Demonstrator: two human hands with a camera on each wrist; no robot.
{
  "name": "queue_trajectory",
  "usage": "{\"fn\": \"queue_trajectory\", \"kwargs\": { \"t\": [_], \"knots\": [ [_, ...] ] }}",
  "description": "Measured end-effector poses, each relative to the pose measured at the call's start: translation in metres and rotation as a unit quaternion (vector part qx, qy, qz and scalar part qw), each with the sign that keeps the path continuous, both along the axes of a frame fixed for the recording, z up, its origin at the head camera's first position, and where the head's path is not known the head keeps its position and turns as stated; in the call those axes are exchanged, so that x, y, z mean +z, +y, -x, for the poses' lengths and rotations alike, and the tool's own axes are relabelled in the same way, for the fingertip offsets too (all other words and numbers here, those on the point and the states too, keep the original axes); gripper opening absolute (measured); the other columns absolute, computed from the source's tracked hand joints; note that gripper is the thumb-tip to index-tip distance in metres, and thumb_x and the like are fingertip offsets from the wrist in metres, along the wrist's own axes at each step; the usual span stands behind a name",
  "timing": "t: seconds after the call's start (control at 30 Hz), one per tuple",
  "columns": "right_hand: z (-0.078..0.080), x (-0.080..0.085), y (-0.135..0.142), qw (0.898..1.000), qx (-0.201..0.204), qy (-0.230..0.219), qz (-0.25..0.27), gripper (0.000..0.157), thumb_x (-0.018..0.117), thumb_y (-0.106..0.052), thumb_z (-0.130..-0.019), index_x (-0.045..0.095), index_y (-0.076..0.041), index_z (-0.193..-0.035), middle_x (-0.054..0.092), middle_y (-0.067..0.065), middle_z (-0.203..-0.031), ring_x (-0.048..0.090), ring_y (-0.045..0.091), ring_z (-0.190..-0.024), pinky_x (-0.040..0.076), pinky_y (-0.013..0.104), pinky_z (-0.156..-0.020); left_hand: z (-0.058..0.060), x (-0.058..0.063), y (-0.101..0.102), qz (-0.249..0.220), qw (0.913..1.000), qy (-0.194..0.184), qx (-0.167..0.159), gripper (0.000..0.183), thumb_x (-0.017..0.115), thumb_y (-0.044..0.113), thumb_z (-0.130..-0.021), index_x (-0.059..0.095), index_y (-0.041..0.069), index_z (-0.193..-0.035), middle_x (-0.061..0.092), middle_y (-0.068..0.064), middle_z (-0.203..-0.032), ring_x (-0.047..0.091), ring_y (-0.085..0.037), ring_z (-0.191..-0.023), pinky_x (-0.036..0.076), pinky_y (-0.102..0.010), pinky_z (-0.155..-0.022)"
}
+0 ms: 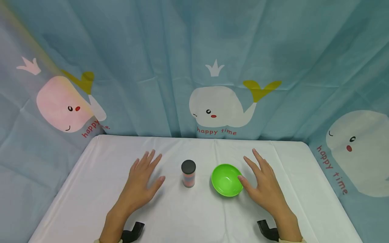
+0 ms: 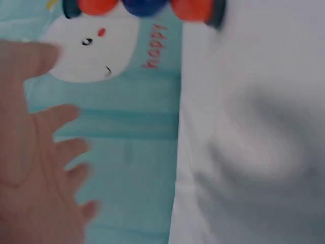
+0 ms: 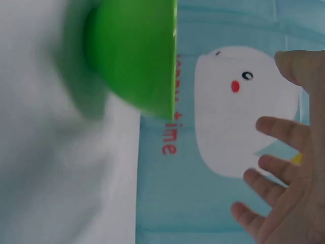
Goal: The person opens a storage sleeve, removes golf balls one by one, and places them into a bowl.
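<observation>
A small clear tube [image 1: 188, 179] with a dark lid stands upright on the white table; in the left wrist view, orange and blue balls [image 2: 144, 6] show inside it. To its right sits a bright green bowl [image 1: 226, 180], seen from the side in the right wrist view. My left hand [image 1: 141, 185] hovers to the left of the tube, fingers spread, holding nothing. On the other side, my right hand [image 1: 265, 185] is held beside the bowl with its fingers apart and nothing in its grasp. Its thumb overlaps the bowl's right rim in the head view.
A white cloth [image 1: 100, 189] covers the table, whose far edge meets a blue curtain [image 1: 127, 84] printed with whales. Black curved pieces [image 1: 133, 232] are worn at both wrists, low in the head view.
</observation>
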State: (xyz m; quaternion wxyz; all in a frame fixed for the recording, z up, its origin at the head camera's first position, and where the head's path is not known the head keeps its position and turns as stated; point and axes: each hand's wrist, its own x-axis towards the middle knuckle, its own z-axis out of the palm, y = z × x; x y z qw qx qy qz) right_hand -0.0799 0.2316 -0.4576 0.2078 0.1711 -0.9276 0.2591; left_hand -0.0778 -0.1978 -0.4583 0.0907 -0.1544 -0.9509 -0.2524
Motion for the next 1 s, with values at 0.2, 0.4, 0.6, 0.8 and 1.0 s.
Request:
{"fn": "queue_trajectory", "kwargs": {
  "t": [0.2,0.4,0.6,0.8,1.0],
  "knots": [
    [0.002,0.004,-0.021,0.999,0.028,0.012,0.016,0.069,0.087,-0.024,-0.085,0.062,-0.014,-0.148,0.047,0.013,-0.164,0.057,0.041,-0.140,0.049,0.062,-0.106,0.001,-0.001,0.017,-0.050,0.9973,-0.043,-0.033,0.080,0.079,0.045,-0.094,0.042,0.028,-0.163,0.045,-0.004,-0.168,0.041,-0.033,-0.157,0.036,-0.063,-0.123],
    [0.004,0.009,-0.044,0.999,0.046,0.006,0.023,0.062,0.087,-0.027,-0.086,0.065,-0.018,-0.143,0.055,0.007,-0.156,0.062,0.031,-0.136,0.054,0.053,-0.104,0.007,0.001,0.035,-0.111,0.9900,-0.076,-0.044,0.079,0.082,0.051,-0.090,0.046,0.036,-0.158,0.052,0.008,-0.162,0.050,-0.025,-0.151,0.044,-0.056,-0.121],
    [0.003,0.017,-0.062,0.997,0.059,0.006,0.042,0.060,0.087,-0.026,-0.086,0.066,-0.018,-0.142,0.057,0.004,-0.153,0.065,0.026,-0.132,0.057,0.047,-0.102,0.014,-0.002,0.058,-0.172,0.9760,-0.118,-0.063,0.083,0.087,0.050,-0.086,0.047,0.036,-0.157,0.057,0.010,-0.156,0.056,-0.017,-0.146,0.047,-0.050,-0.120],
    [0.005,0.026,-0.084,0.995,0.083,-0.010,0.060,0.058,0.086,-0.029,-0.089,0.066,-0.017,-0.142,0.060,0.002,-0.148,0.065,0.023,-0.132,0.058,0.048,-0.104,0.017,-0.008,0.069,-0.223,0.9632,-0.122,-0.088,0.077,0.089,0.039,-0.086,0.051,0.031,-0.152,0.062,0.014,-0.148,0.061,-0.014,-0.140,0.048,-0.048,-0.120],
    [0.001,0.028,-0.109,0.990,0.103,-0.050,0.086,0.055,0.082,-0.035,-0.093,0.065,-0.020,-0.143,0.060,-0.004,-0.149,0.064,0.018,-0.135,0.057,0.044,-0.107,0.017,-0.021,0.070,-0.255,0.9540,-0.128,-0.092,0.065,0.090,0.030,-0.087,0.057,0.031,-0.143,0.071,0.013,-0.132,0.068,-0.012,-0.128,0.052,-0.047,-0.115]
  ]
}}
